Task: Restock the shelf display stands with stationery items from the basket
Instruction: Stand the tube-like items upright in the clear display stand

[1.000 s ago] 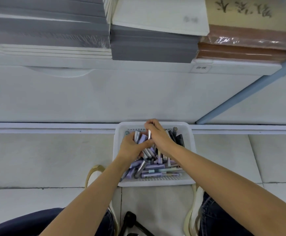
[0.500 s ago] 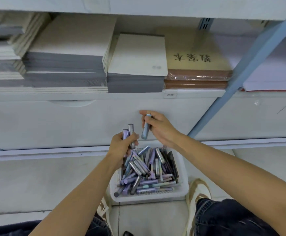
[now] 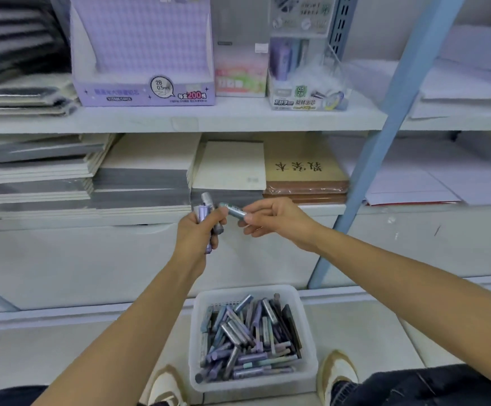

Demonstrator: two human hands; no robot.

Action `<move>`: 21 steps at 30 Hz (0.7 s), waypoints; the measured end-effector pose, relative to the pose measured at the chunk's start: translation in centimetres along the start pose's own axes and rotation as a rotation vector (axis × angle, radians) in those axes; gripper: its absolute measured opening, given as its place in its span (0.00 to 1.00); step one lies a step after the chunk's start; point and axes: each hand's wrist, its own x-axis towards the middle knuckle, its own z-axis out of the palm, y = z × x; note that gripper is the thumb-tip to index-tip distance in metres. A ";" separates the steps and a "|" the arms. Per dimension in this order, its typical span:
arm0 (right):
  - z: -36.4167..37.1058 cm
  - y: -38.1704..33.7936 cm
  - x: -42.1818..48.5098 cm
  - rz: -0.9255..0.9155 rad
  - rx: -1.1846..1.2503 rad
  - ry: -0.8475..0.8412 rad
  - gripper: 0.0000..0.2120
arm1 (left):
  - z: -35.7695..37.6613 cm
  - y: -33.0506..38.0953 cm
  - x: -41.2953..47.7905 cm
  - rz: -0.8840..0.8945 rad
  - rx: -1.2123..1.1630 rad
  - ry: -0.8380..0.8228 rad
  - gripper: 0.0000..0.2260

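A white plastic basket on the floor holds several purple, grey and mint lead tubes. Well above it, in front of the lower shelf, my left hand grips a small bunch of tubes upright. My right hand pinches one mint-grey tube by its end, its tip touching the left hand's bunch. On the upper shelf stand a purple cardboard display stand marked 2B 0.5mm and a clear display stand with purple tubes in it.
Stacks of grey and cream notebooks and a brown wrapped pad fill the lower shelf. A blue slanted shelf post rises right of my hands. A small pink-green box sits between the stands. My shoes flank the basket.
Both hands rose from the basket with tubes, and my view tilted up, bringing the upper shelf and its stands into sight. My right hand has brought its tube against the left hand's bunch.
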 end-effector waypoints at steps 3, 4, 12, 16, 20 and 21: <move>-0.3 -2.6 -0.6 -0.131 0.019 0.081 0.13 | 1.6 3.0 -0.5 0.094 -0.022 -0.044 0.05; -0.4 -3.4 -0.8 -0.162 0.054 0.102 0.13 | 2.2 3.8 -0.8 0.120 -0.018 -0.059 0.04; -1.8 -8.4 -2.3 -0.276 -0.145 0.108 0.14 | 5.9 9.4 -2.4 0.289 0.126 -0.145 0.09; -3.2 -11.9 -2.4 -0.408 -0.164 0.286 0.12 | 7.4 12.1 -2.4 0.418 0.281 -0.184 0.12; -4.5 -15.6 -2.0 -0.520 -0.274 0.363 0.10 | 9.5 14.4 -2.3 0.514 0.332 -0.233 0.16; -5.0 -16.3 -1.9 -0.527 -0.284 0.366 0.08 | 9.9 14.9 -2.2 0.514 0.334 -0.238 0.15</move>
